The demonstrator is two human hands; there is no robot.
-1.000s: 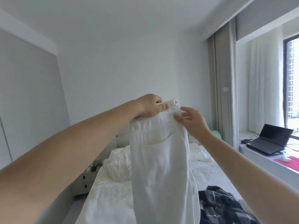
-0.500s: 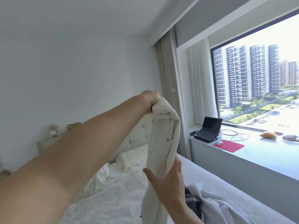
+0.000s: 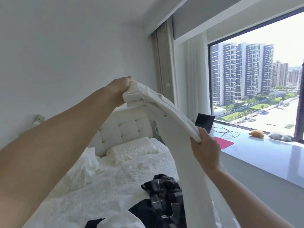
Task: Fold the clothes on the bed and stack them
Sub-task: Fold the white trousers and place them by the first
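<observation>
White walls and a wide window (image 3: 256,83) at two o'clock frame a bed (image 3: 105,191) covered in a textured white spread, with a tufted headboard (image 3: 126,129) and a pillow (image 3: 131,150) near the centre. Held up in the air above the bed is a pair of white trousers (image 3: 167,112), stretched along the waistband from eleven o'clock down toward three o'clock, the legs hanging to the lower edge. The left hand (image 3: 120,89) is clenched around the bunched upper end of the waistband; the right hand (image 3: 205,150) pinches the lower end between thumb and fingers. At six o'clock a dark plaid garment (image 3: 164,195) lies crumpled on the spread, touching a black piece (image 3: 141,213) beside it. On the windowsill (image 3: 263,155) at three o'clock stand a laptop (image 3: 204,120) and a red mat (image 3: 223,143).
</observation>
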